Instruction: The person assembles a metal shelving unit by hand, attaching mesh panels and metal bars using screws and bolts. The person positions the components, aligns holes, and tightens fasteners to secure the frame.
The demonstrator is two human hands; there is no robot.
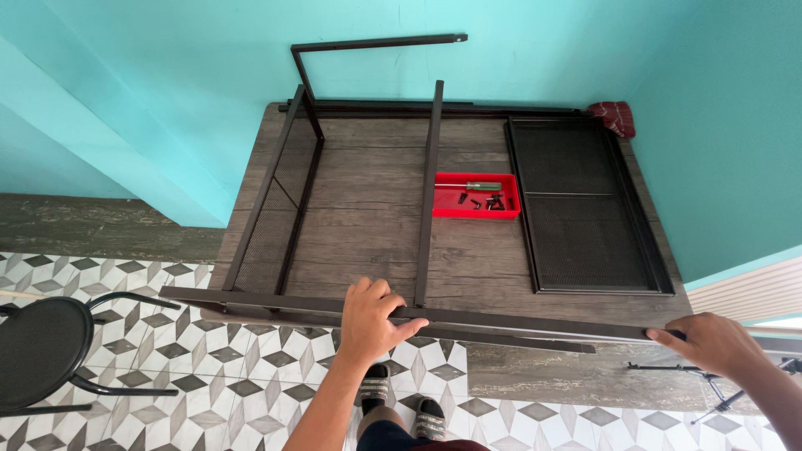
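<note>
Frame rail: the long dark metal rail [518, 321] I hold lies along the near edge of the desk [368, 225], its long axis running left to right, the right end sitting a little nearer to me than the left.
Left hand: my left hand [372, 321] is on the rail near its middle, fingers [368, 292] curled over the top and thumb wrapped under, closed on the bar.
Right hand: my right hand [714, 342] grips the rail's right end, fingers folded around it.
Cross bar: a dark bar [428, 192] meets the rail just beside my left hand and points straight away from me toward the wall.
Side frame: a ladder-like mesh frame [280, 209] joins the rail on the left and slants away toward the far edge, where an upright bracket [368, 46] rises against the turquoise wall.
Tray: a red tray [476, 196] with a screwdriver and small black parts sits on the wood just right of the cross bar.
Mesh panel: a flat black mesh panel [585, 205] lies on the desk's right side.
Chair: a black round chair [38, 342] stands on the patterned floor to my left.
</note>
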